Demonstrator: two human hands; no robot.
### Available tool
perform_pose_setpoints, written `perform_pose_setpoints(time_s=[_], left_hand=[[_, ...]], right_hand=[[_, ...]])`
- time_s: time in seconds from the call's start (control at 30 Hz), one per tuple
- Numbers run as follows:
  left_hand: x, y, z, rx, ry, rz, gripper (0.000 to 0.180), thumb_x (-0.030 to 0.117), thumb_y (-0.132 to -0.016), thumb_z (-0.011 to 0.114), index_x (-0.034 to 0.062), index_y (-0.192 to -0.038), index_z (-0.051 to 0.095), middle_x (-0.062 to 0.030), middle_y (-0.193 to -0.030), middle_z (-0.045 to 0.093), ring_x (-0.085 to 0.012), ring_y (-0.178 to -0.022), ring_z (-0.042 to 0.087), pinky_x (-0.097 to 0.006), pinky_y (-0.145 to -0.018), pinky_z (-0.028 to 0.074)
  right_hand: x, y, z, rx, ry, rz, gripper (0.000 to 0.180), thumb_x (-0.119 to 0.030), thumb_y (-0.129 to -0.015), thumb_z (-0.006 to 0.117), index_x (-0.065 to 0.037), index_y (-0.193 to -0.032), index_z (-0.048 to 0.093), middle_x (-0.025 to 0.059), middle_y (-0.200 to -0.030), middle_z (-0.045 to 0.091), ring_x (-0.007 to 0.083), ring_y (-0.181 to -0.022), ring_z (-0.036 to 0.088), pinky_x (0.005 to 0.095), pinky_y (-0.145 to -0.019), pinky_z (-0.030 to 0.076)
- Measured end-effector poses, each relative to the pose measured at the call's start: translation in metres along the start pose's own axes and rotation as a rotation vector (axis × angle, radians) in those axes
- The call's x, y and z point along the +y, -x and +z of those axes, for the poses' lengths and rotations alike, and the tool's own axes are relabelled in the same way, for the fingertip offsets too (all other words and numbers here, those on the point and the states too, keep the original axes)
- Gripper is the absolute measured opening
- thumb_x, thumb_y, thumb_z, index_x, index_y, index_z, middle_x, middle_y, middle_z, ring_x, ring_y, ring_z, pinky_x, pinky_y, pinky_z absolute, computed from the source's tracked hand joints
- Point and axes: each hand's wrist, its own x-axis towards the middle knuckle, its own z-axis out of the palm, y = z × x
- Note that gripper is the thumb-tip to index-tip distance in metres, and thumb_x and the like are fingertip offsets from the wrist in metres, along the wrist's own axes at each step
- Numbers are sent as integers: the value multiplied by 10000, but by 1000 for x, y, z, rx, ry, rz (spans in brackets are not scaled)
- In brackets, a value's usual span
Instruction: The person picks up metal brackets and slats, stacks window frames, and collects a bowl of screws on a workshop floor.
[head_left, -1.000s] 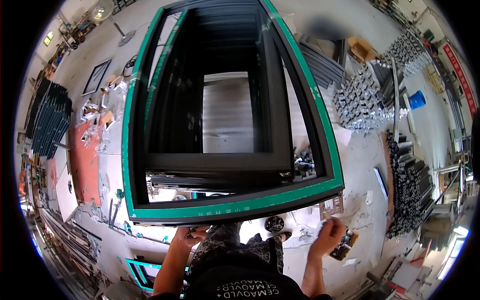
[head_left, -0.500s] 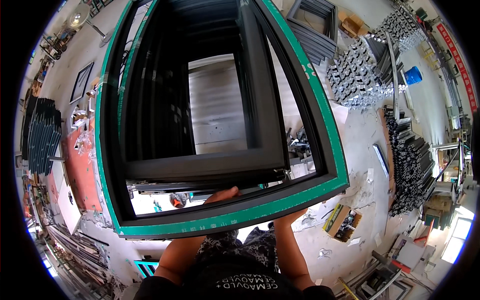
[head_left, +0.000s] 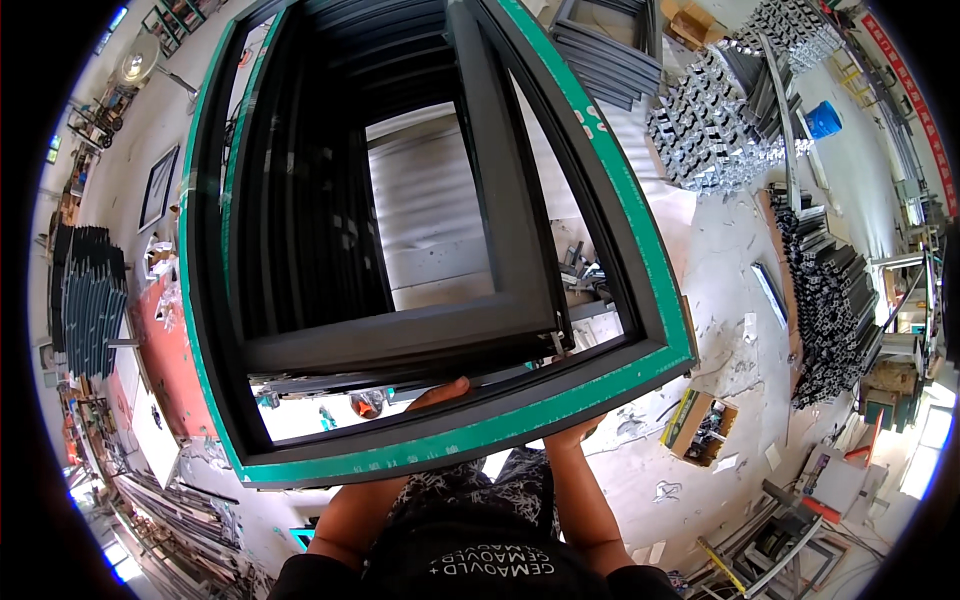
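Head view: window frame [head_left: 470, 445] closer than before, both hands beneath.

Bare forearms, black top, dark patterned trousers.

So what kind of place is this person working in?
Most likely a window-frame workshop. Both hands hold a large dark window frame with green-taped edges, stacks of dark metal profiles lie on the floor, and piles of silvery cut aluminium pieces sit nearby.

Your two hands are raised in front of you.
Left hand [head_left: 438, 393] shows fingers reaching up; right hand [head_left: 572, 432] curls, forearms nearly parallel.
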Motion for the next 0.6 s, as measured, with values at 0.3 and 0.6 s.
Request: perform_pose_setpoints(time_s=[0.3,0.6], left_hand=[[-14,3,3,-34,48,-18,345,342,-881,490,30,-1011,559,-119,-916,590,-169,-746,579,-262,-527,462],[-21,1,2,-73,103,-25,343,344,-882,487,31,-1004,558,-117,-907,590,-170,-743,578,-261,-523,459]], right_hand=[[-7,0,-23,-204,-61,242,335,-151,-781,625,37,-1015,477,110,-936,563,201,-840,553,297,-715,440],[-8,-24,-30,-51,-870,879,300,-104,-794,610,10,-1040,482,65,-915,548,138,-828,544,262,-732,459]])
